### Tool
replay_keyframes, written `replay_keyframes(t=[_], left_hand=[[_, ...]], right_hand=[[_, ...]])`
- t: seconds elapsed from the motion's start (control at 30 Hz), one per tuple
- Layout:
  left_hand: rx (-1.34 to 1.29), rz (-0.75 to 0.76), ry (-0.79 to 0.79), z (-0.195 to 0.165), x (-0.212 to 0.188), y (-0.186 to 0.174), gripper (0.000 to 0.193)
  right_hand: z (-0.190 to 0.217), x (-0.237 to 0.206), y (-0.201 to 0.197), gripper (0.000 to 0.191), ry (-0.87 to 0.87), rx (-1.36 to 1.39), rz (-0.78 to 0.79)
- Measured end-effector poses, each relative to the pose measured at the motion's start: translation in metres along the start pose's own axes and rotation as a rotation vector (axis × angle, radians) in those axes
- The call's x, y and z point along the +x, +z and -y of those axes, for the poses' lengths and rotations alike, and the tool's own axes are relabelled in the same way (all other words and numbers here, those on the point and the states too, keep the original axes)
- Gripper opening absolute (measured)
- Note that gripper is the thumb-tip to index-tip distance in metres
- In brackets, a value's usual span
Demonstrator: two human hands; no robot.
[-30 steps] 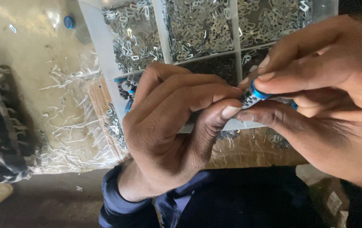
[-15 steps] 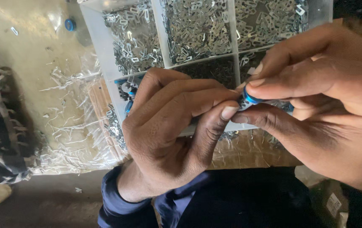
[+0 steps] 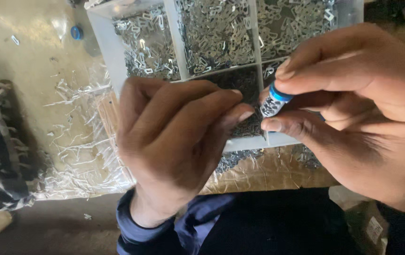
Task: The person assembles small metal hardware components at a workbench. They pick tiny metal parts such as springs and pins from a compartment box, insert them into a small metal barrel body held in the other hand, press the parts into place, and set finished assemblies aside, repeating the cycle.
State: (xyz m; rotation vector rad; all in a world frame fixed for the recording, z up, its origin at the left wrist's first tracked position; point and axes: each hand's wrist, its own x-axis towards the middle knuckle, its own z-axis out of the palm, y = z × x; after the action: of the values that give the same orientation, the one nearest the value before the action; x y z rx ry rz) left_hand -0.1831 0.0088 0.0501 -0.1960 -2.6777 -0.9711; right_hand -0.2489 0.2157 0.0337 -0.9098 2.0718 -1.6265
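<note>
A clear tray (image 3: pixel 105 42) of metal clips (image 3: pixel 216 33) sits on plastic wrap (image 3: pixel 77 141). Above it, our right hand (image 3: pixel 353 123) pinches a small blue part (image 3: pixel 273 101) between thumb and forefinger. Our left hand (image 3: pixel 174 137) has its fingertips closed together beside it; we cannot tell what they hold.

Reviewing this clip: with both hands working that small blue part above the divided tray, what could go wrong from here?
1. The right hand pinches the small blue-capped cylindrical part only at the fingertips; a slip would likely drop it into the clear plastic divided tray of small metal clips, where it could be hard to find.
2. The left hand pinches close against that part, hiding the contact point, so misalignment may go unnoticed.
3. Loose clips lie on the crinkled clear plastic sheet, which could snag or scatter them.
</note>
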Motion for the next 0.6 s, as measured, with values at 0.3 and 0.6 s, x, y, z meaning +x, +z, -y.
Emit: replay_keyframes(t=[0.3,0.6], left_hand=[[-0.078,0.065,-0.049,0.002,-0.006,0.002,0.016],[0.174,0.156,0.072,0.007,-0.009,0.016,0.014]], right_hand=[[0.002,0.002,0.002,0.037,0.043,0.034,-0.007],[0.004,0.002,0.004,0.029,0.066,0.116,0.04]])
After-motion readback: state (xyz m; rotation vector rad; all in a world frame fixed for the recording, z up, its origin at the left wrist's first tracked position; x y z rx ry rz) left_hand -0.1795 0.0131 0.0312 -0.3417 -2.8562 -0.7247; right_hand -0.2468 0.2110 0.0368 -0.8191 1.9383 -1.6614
